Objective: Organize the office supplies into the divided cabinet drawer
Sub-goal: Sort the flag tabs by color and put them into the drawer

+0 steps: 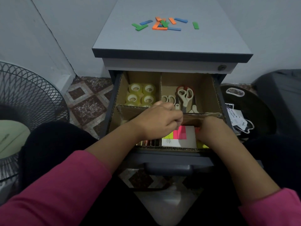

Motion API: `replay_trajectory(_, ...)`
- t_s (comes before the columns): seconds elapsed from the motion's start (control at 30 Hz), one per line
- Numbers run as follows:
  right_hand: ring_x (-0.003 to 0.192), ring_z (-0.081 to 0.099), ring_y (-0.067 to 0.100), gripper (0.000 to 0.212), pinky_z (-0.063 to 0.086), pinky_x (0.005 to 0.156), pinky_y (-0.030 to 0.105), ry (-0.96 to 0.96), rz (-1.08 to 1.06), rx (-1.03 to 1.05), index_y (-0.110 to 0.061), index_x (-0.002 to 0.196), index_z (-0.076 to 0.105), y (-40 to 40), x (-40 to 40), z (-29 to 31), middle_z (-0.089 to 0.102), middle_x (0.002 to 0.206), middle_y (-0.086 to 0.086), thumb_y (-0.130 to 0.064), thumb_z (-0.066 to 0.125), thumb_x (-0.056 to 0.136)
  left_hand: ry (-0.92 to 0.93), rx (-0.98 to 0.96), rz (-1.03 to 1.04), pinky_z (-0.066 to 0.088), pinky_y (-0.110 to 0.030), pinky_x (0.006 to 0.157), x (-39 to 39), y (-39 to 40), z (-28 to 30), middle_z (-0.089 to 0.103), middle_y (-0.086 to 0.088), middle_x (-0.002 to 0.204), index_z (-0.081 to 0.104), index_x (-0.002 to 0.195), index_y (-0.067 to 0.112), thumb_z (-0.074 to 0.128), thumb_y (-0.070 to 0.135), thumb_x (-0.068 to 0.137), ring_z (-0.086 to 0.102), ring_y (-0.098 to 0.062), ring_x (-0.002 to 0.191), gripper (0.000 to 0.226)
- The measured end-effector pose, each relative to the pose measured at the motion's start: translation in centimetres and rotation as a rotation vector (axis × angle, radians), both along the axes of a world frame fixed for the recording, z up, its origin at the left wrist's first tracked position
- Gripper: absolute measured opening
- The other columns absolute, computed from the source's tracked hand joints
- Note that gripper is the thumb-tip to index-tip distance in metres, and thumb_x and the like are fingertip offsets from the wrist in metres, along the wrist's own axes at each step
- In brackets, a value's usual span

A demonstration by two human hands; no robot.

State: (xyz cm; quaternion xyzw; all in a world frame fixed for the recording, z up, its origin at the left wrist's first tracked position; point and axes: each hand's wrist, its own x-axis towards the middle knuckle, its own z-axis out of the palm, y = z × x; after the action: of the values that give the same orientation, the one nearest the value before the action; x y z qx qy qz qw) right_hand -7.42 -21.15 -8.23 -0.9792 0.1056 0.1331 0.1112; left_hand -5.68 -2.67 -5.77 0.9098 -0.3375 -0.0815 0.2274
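Observation:
The open drawer (171,158) holds a cardboard divider (203,116). Clear tape rolls (140,94) fill the back left compartment. Several scissors (184,97) lie in the back right one. Sticky note packs (179,136) in pink, yellow and white sit in the front right compartment. My left hand (160,121) hovers over that compartment with curled fingers at the packs' far edge. My right hand (213,129) reaches in on the right side, its fingers curled down on the packs and partly hidden. Batteries (146,142) show in the front left compartment under my left wrist.
Green, blue and orange strips (162,24) lie scattered on the grey cabinet top (211,43). A black fan (24,98) stands on the floor at the left. A dark round bin with packets (241,118) sits at the right.

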Motion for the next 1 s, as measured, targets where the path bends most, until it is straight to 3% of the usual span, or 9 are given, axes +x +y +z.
replay_trajectory(0.13,0.075,0.060,0.025,0.017,0.041,0.062,0.027,0.005,-0.020,0.064,-0.008,0.079,0.070,-0.3,0.0,1.1,0.062,0.075,0.008,-0.016,0.057,0.086,-0.058,0.000,-0.031,0.017,-0.016,0.075,0.0,0.0,0.2,0.055,-0.001,0.097,0.061,0.095,0.018,0.046,0.016,0.092,0.044,-0.018,0.097,0.015)
replay_trajectory(0.27,0.052,0.058,0.016,0.018,0.044,0.054,0.025,0.124,-0.086,0.369,-0.008,0.062,0.072,0.1,0.0,1.3,0.068,0.056,0.005,-0.007,0.066,0.078,-0.116,0.013,-0.103,0.017,-0.009,0.087,-0.1,-0.4,0.1,0.058,0.002,0.090,0.060,0.094,0.017,0.046,0.015,0.090,0.046,-0.014,0.091,0.015)
replay_trajectory(0.4,0.044,0.057,0.013,0.008,0.043,0.047,0.021,0.185,-0.127,0.485,-0.002,0.072,0.073,0.9,0.5,0.8,0.065,0.053,0.007,-0.005,0.071,0.079,-0.123,0.091,-0.162,0.012,-0.014,0.095,-0.1,-0.8,-0.4,0.058,0.004,0.096,0.058,0.100,0.019,0.044,0.016,0.091,0.047,-0.014,0.096,0.017)
replay_trajectory(0.57,0.034,0.052,0.002,0.009,0.036,0.035,0.012,0.163,-0.106,0.472,-0.002,0.072,0.070,1.2,0.5,0.9,0.062,0.053,0.004,-0.006,0.069,0.081,-0.125,0.200,-0.194,0.014,-0.021,0.102,0.0,-1.0,-0.9,0.055,0.003,0.105,0.055,0.106,0.022,0.038,0.022,0.094,0.045,-0.015,0.104,0.020)
replay_trajectory(0.63,0.044,0.058,0.004,0.011,0.044,0.044,0.014,0.141,-0.066,0.392,-0.003,0.073,0.072,1.0,0.5,0.8,0.066,0.060,0.007,-0.006,0.066,0.081,-0.138,0.229,-0.201,0.015,-0.022,0.102,0.0,-1.1,-1.0,0.055,0.002,0.106,0.054,0.106,0.023,0.037,0.024,0.095,0.044,-0.016,0.106,0.021)
replay_trajectory(0.73,0.078,0.065,0.017,0.006,0.052,0.072,0.025,0.103,0.003,0.255,-0.013,0.082,0.075,0.8,0.7,0.7,0.071,0.082,0.005,-0.016,0.070,0.079,-0.147,0.262,-0.208,0.013,-0.023,0.102,0.0,-1.1,-1.1,0.053,0.000,0.107,0.053,0.106,0.024,0.036,0.025,0.096,0.043,-0.017,0.108,0.021)
replay_trajectory(0.83,0.086,0.063,0.016,0.022,0.051,0.079,0.027,0.094,0.055,0.248,-0.028,0.092,0.071,0.6,0.4,0.5,0.069,0.093,0.000,-0.025,0.079,0.072,-0.137,0.285,-0.208,0.015,-0.026,0.106,0.1,-1.1,-1.2,0.052,0.000,0.109,0.052,0.106,0.024,0.035,0.026,0.095,0.042,-0.017,0.110,0.020)
replay_trajectory(1.0,0.087,0.063,0.016,0.040,0.052,0.079,0.028,0.052,0.129,0.213,-0.028,0.105,0.070,0.9,0.0,0.5,0.067,0.092,-0.001,-0.022,0.082,0.067,-0.135,0.309,-0.217,0.015,-0.027,0.107,0.1,-1.0,-1.1,0.051,-0.001,0.111,0.052,0.107,0.025,0.035,0.028,0.096,0.040,-0.016,0.112,0.020)
